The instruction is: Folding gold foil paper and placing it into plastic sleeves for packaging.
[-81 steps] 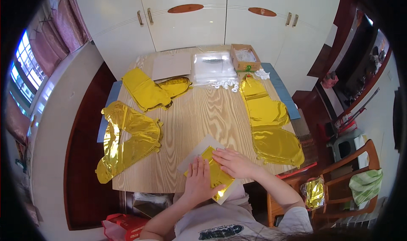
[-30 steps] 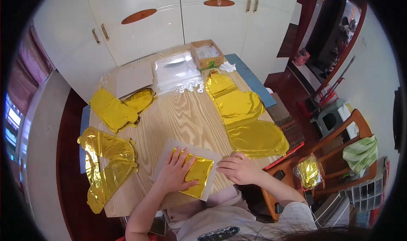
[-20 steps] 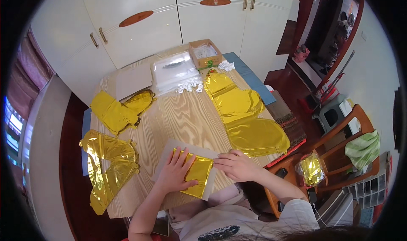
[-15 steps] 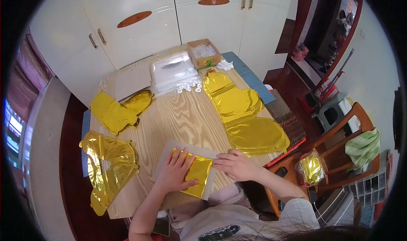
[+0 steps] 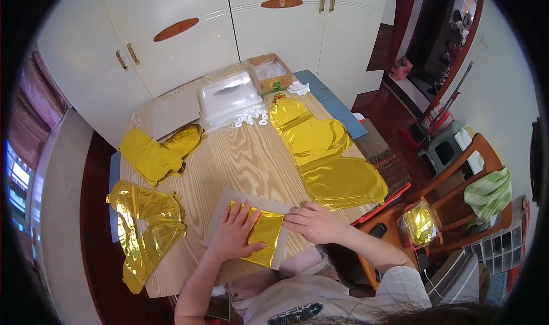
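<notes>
A folded gold foil balloon (image 5: 265,236) lies as a flat packet on a grey cardboard sheet (image 5: 220,210) at the table's near edge. Across the packet's left part my left hand (image 5: 233,233) rests flat, fingers spread, palm down. My right hand (image 5: 314,222) is at the packet's upper right edge, its fingers bent and drawn together on the foil there; the fingertips are partly hidden. Further right is a large unfolded gold balloon (image 5: 337,179), spread flat. Another crumpled gold balloon (image 5: 154,228) hangs partly over the table's left edge, with more gold foil (image 5: 146,153) behind it.
Clear plastic sleeves (image 5: 229,99), small white rings (image 5: 251,117) and an open cardboard box (image 5: 269,85) of white pieces stand at the table's far side. A cardboard sheet (image 5: 171,109) lies far left. On the wooden chair (image 5: 457,205) at right sits a bagged gold packet (image 5: 420,225).
The view has shifted slightly. Both hands stay on the folded foil in nearly the same pose; my right hand's fingers have drawn in a little at the packet's edge.
</notes>
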{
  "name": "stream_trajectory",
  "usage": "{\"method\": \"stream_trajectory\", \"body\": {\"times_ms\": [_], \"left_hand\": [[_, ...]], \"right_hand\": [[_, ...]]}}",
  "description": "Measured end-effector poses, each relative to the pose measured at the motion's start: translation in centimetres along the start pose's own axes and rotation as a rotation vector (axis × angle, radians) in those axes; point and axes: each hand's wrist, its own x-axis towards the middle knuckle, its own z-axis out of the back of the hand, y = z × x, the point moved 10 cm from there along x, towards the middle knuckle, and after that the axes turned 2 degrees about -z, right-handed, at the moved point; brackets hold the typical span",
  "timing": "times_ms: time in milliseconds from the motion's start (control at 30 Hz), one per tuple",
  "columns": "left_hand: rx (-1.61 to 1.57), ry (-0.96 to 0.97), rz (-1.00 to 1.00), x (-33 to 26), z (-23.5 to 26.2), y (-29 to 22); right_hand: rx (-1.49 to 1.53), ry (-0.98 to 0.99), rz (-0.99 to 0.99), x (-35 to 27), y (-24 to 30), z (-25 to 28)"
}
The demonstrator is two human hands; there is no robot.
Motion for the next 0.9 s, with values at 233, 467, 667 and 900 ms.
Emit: {"method": "stream_trajectory", "body": {"times_ms": [233, 467, 667, 900], "left_hand": [[0.015, -0.001, -0.001, 0.0, 0.1, 0.0], [0.021, -0.012, -0.001, 0.0, 0.2, -0.2], [0.103, 0.018, -0.038, 0.1, 0.1, -0.7], [0.078, 0.026, -0.022, 0.1, -0.1, -0.5]], "right_hand": [[0.013, -0.014, -0.014, -0.2, 0.6, 0.1], [-0.006, 0.039, -0.001, -0.7, 1.8, -0.8], [0.078, 0.029, -0.018, -0.7, 2.1, -1.0], [0.036, 0.005, -0.066, -0.9, 1.8, -0.3]]}}
